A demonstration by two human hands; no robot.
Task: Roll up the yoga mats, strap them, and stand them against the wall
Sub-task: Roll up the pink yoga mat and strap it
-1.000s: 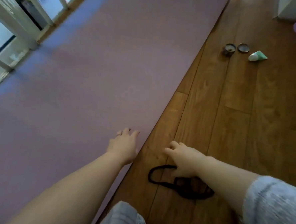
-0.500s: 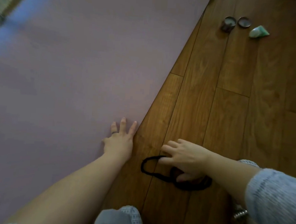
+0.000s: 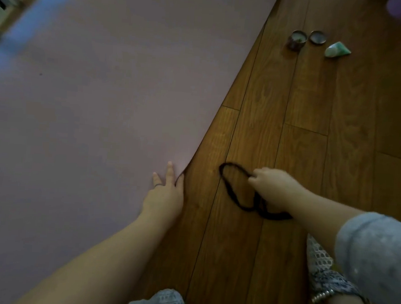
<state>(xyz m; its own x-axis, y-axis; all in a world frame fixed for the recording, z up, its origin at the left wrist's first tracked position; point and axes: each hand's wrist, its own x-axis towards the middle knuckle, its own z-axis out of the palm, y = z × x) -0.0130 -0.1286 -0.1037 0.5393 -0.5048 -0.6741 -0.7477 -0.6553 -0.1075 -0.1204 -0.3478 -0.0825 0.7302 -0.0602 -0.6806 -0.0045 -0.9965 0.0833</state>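
At the seemingly soft mat's (image 3: 102,122) right edge the left hand (image 3: 165,196) rests, grip released; the right hand (image 3: 272,188) pinches the limp strap (image 3: 268,216).

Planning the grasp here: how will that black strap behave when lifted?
The black strap probably hangs limp: it lies in loose, uneven loops on the wooden floor. It is likely light, since the right hand pinches it with its fingertips. It may tangle where strands cross.
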